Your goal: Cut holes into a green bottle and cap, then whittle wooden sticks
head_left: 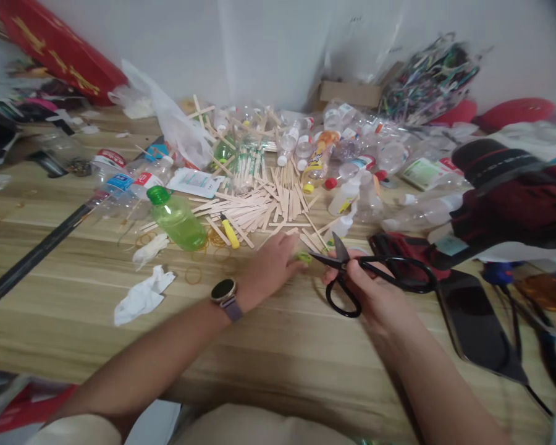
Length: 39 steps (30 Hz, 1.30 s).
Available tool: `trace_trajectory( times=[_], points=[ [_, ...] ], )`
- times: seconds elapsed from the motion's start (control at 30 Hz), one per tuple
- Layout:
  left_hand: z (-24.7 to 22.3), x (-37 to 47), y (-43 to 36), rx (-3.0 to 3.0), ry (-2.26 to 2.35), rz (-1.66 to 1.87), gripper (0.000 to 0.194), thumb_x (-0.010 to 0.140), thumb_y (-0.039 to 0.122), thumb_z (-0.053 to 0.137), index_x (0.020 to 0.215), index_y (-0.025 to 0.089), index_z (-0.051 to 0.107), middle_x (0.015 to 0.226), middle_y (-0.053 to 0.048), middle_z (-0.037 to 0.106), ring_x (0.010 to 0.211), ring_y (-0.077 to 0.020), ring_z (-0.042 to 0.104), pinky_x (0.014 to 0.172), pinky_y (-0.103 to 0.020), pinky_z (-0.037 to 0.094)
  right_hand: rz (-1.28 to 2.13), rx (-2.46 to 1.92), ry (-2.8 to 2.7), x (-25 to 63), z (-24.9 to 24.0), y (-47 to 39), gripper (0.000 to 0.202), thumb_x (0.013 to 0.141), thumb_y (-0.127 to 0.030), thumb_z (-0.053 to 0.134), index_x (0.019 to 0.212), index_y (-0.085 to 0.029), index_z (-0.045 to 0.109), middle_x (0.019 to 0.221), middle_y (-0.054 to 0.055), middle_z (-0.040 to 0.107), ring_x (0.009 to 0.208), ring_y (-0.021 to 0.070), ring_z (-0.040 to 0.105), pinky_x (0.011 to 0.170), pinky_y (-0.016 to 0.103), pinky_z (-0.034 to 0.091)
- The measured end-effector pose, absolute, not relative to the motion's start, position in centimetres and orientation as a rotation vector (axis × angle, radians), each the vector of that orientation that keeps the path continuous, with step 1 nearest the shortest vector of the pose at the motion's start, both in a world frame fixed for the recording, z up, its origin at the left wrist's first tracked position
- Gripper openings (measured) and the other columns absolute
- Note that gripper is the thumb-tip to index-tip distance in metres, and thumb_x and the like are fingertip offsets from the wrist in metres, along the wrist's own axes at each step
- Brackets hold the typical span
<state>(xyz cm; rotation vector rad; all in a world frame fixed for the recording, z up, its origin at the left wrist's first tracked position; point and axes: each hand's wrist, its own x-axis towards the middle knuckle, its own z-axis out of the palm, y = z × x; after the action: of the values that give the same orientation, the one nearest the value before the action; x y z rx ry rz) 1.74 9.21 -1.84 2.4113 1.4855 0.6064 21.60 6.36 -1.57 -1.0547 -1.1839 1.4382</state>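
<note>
The right hand (373, 285) has its grip clamped on the scissors (341, 264) near their pivot, likely for steadiness, above the desk (278, 352), beside a green piece (304, 256) by the left hand (273, 266), whose grip is unclear.

Left wrist (244, 294): round watch (223, 290) — dark dial, gold-toned rim | strap (233, 310): purplish | forearms (167, 361): bare
</note>
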Motion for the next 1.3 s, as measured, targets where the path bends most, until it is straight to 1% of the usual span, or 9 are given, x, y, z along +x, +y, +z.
trace_trajectory(
  times=[0.1, 0.27, 0.47, 0.6, 0.73, 0.83, 0.93, 1.1, 1.3],
  points=[
    [-1.8, 1.8, 11.1, 2.504, 1.713, 0.537, 0.024, 0.095, 0.025, 0.047, 0.111, 0.012, 0.058, 0.109, -0.013, 0.059, 0.104, -0.0242, 0.053, 0.092, -0.038, 0.046, 1.449, -1.059, -1.173, 21.9, -1.5, 5.9, 0.037, 0.080, -0.052, 0.071, 0.095, -0.019, 0.065, 0.073, 0.004, 0.066, 0.072, 0.0169, 0.060, 0.067, 0.026, 0.047],
    [-2.8, 1.3, 12.8, 2.584, 1.772, 0.323, 0.022, 0.090, 0.011, 0.045, 0.079, 0.011, 0.065, 0.087, -0.013, 0.063, 0.087, -0.0235, 0.058, 0.082, -0.036, 0.048, 1.457, -1.060, -1.113, 21.9, -1.3, 5.6, 0.040, 0.078, -0.052, 0.072, 0.098, -0.018, 0.064, 0.073, 0.003, 0.065, 0.070, 0.0173, 0.060, 0.063, 0.026, 0.047],
    [-1.3, 0.9, 12.9, 2.670, 1.869, 0.185, 0.023, 0.088, 0.010, 0.044, 0.080, 0.008, 0.065, 0.078, -0.014, 0.065, 0.077, -0.0239, 0.061, 0.071, -0.036, 0.048, 1.460, -1.090, -1.033, 21.5, -1.2, 5.4, 0.048, 0.071, -0.054, 0.077, 0.097, -0.019, 0.057, 0.072, 0.003, 0.065, 0.073, 0.0207, 0.064, 0.068, 0.031, 0.052],
    [0.4, 0.2, 10.4, 2.774, 1.846, 0.196, 0.023, 0.092, 0.010, 0.038, 0.089, 0.008, 0.062, 0.086, -0.016, 0.064, 0.083, -0.0272, 0.058, 0.070, -0.039, 0.046, 1.484, -1.117, -1.094, 21.7, -0.6, 5.4, 0.051, 0.071, -0.062, 0.073, 0.095, -0.019, 0.064, 0.077, 0.007, 0.068, 0.078, 0.0231, 0.065, 0.073, 0.034, 0.053],
    [-0.3, 0.3, 5.6, 3.035, 1.465, 0.198, 0.022, 0.091, 0.006, 0.040, 0.083, 0.013, 0.060, 0.081, -0.011, 0.061, 0.079, -0.0250, 0.055, 0.065, -0.036, 0.045, 1.473, -1.143, -1.172, 22.1, -0.3, 5.6, 0.057, 0.068, -0.071, 0.069, 0.092, -0.020, 0.070, 0.082, 0.007, 0.068, 0.073, 0.0219, 0.064, 0.071, 0.034, 0.052],
    [-1.5, 0.3, 2.8, 3.081, 1.112, 0.220, 0.020, 0.093, 0.011, 0.043, 0.082, 0.014, 0.060, 0.082, -0.008, 0.060, 0.078, -0.0234, 0.055, 0.066, -0.034, 0.045, 1.437, -1.172, -1.240, 22.5, -0.4, 5.9, 0.056, 0.066, -0.074, 0.068, 0.077, -0.019, 0.068, 0.074, 0.007, 0.066, 0.066, 0.0199, 0.061, 0.066, 0.032, 0.050],
    [-2.1, -0.6, 2.0, 2.925, 1.118, 0.276, 0.020, 0.095, 0.022, 0.046, 0.086, 0.014, 0.062, 0.090, -0.009, 0.061, 0.084, -0.0237, 0.055, 0.073, -0.036, 0.047, 1.422, -1.211, -1.342, 22.7, 0.0, 6.0, 0.053, 0.070, -0.070, 0.068, 0.069, -0.018, 0.066, 0.058, 0.004, 0.060, 0.057, 0.0172, 0.056, 0.058, 0.028, 0.044],
    [-2.2, -2.8, 3.7, 2.613, 1.098, 0.334, 0.018, 0.094, 0.025, 0.053, 0.095, 0.016, 0.068, 0.094, -0.007, 0.063, 0.087, -0.0192, 0.057, 0.077, -0.031, 0.047, 0.936, -1.433, -2.133, 22.4, 2.5, 5.2, 0.049, 0.088, -0.055, 0.050, 0.057, -0.018, 0.057, 0.050, 0.002, 0.052, 0.046, 0.0123, 0.044, 0.047, 0.025, 0.030],
    [-3.3, -3.0, 4.3, 2.444, 1.027, 0.471, 0.019, 0.092, 0.023, 0.055, 0.089, 0.016, 0.072, 0.088, -0.006, 0.062, 0.083, -0.0172, 0.057, 0.074, -0.028, 0.045, 0.349, -1.800, -2.796, 20.2, 3.7, 3.6, 0.030, 0.093, -0.040, 0.047, 0.081, -0.018, 0.064, 0.077, 0.008, 0.067, 0.068, 0.0223, 0.062, 0.052, 0.027, 0.028]
  ],
)
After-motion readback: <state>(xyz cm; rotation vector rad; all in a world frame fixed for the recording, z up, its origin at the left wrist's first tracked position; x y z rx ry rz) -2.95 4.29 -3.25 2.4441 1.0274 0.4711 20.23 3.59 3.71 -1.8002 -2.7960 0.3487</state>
